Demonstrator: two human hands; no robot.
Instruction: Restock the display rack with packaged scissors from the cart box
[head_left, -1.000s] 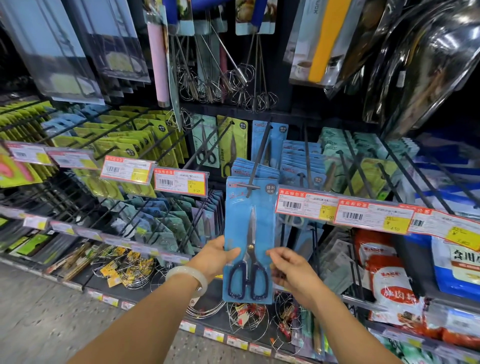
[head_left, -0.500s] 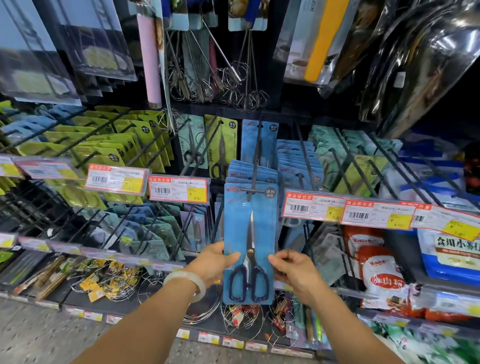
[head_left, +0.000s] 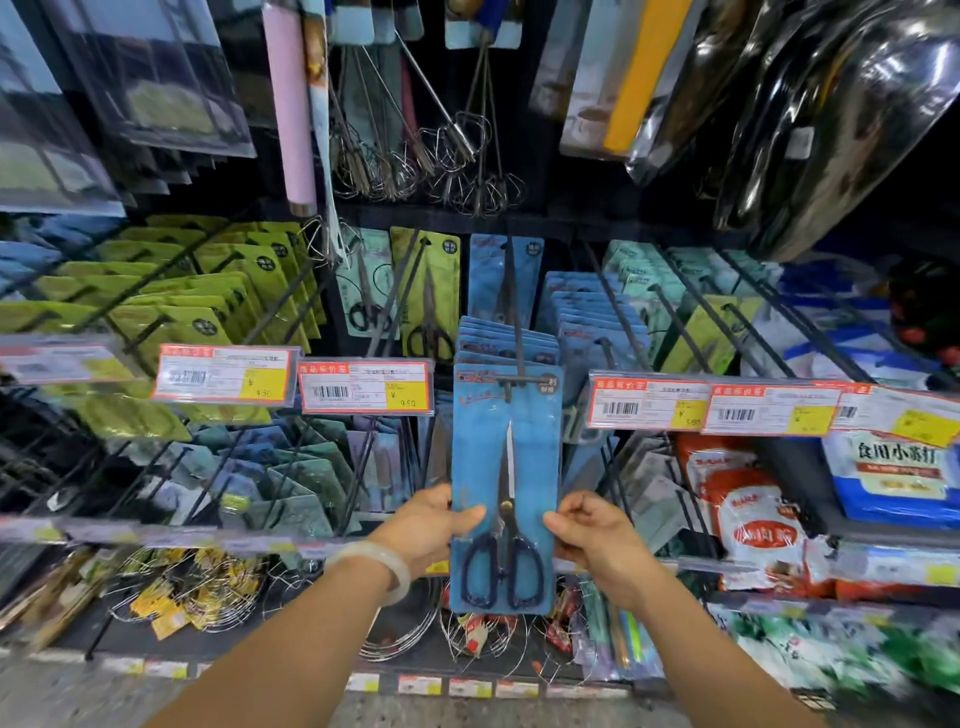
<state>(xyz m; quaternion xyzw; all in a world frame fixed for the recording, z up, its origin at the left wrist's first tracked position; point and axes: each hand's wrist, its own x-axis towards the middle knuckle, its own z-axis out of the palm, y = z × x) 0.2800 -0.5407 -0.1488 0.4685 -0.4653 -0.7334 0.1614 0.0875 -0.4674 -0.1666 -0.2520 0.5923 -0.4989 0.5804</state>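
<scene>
A blue carded pack of black-handled scissors (head_left: 506, 467) hangs at the front of a black peg hook (head_left: 514, 317), its top slot threaded on the hook's tip. My left hand (head_left: 426, 525) pinches the pack's left edge, thumb on the front. My right hand (head_left: 587, 530) pinches its right edge at the same height. Behind it on the same hook hang several identical blue packs (head_left: 506, 340). The cart box is out of view.
Neighbouring hooks carry green packs (head_left: 208, 291) on the left and pale blue packs (head_left: 592, 317) on the right. Price tags (head_left: 366, 387) line the hook fronts. Whisks (head_left: 457, 171) hang above; bagged goods (head_left: 748, 525) fill shelves at the right. Wire items lie on the bottom shelf.
The pack has slid a little further back on the hook. Both hands keep the same hold on its edges. The view has shifted slightly right and closer.
</scene>
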